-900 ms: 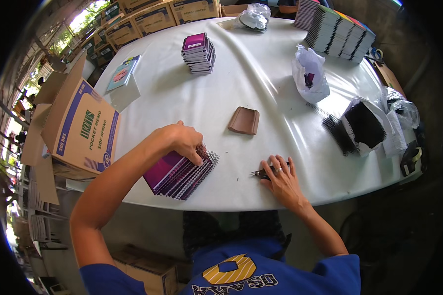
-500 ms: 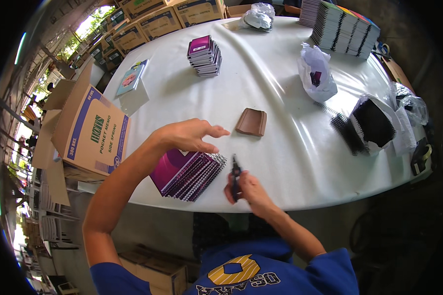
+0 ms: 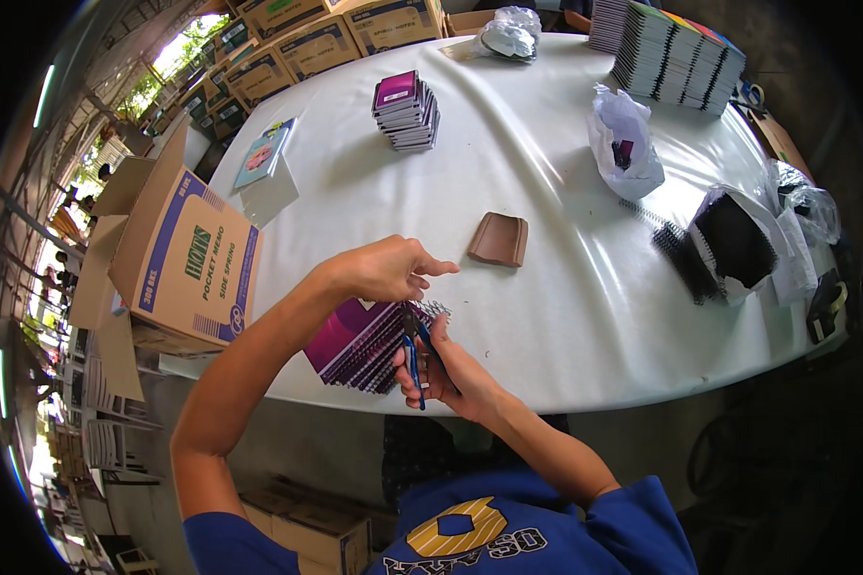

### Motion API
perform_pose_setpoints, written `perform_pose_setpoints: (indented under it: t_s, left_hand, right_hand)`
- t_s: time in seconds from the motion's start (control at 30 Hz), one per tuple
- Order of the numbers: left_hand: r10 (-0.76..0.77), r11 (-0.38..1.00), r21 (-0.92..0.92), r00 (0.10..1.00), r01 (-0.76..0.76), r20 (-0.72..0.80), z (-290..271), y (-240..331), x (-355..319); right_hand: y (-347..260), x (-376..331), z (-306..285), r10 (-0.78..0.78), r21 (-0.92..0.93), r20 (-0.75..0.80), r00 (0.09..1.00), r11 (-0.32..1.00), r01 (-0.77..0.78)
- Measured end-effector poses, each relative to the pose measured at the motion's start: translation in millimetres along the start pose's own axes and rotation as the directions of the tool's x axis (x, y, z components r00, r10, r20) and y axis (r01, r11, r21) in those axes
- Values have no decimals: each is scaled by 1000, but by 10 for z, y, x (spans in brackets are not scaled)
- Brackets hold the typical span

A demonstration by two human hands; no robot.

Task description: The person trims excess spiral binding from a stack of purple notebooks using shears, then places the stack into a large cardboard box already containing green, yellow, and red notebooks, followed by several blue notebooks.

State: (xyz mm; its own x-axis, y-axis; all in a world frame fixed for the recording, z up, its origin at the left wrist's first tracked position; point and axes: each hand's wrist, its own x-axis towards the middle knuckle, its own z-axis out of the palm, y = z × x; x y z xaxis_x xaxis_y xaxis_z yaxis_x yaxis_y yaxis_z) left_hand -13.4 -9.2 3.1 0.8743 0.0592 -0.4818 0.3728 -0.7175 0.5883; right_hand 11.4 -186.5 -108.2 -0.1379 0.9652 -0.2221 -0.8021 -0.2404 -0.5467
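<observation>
My right hand [image 3: 451, 379] grips pliers [image 3: 411, 355] with blue handles, which are spread apart. The dark jaws point away from me, at the coil ends of a stack of purple spiral notebooks [image 3: 340, 343] near the table's front edge. Over the back of that stack is my left hand [image 3: 390, 268], its index finger stretched out to the right and the other fingers partly bent. Nothing shows between its fingers. The left hand and forearm cover part of the notebooks. Whether the jaws touch a coil, I cannot tell.
A brown curved piece [image 3: 498, 240] lies beyond my hands. An open carton [image 3: 197, 254] stands left. Farther back are another notebook stack [image 3: 407, 110] and a thin booklet [image 3: 265, 151]. At right are a white bag [image 3: 625, 144], black coils [image 3: 686, 259] and tall spiral-notebook stacks [image 3: 676, 62].
My right hand has moved left with the pliers, bringing the jaws to the notebooks' coil ends, and the handles now show spread. My left hand's lower fingers have bent in.
</observation>
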Motion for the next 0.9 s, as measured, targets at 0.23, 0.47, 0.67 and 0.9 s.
perform_pose_setpoints:
  t_s: [0.23, 0.47, 0.67, 0.9]
  left_hand:
    - [-44, 987, 152, 999, 42, 10, -2, 126, 15]
    - [-34, 989, 141, 999, 35, -13, 26, 118, 24]
    - [-10, 993, 117, 1000, 12, -19, 21, 108, 17]
    - [-12, 991, 135, 1000, 16, -27, 27, 88, 23]
  right_hand:
    - [-3, 0, 10, 85, 183, 35, 996, 979, -90]
    - [168, -63, 87, 24, 58, -52, 998, 998, -21]
    - [223, -1, 34, 9, 74, 30, 1000, 997, -11]
    - [218, -30, 36, -5, 69, 20, 1000, 998, 3]
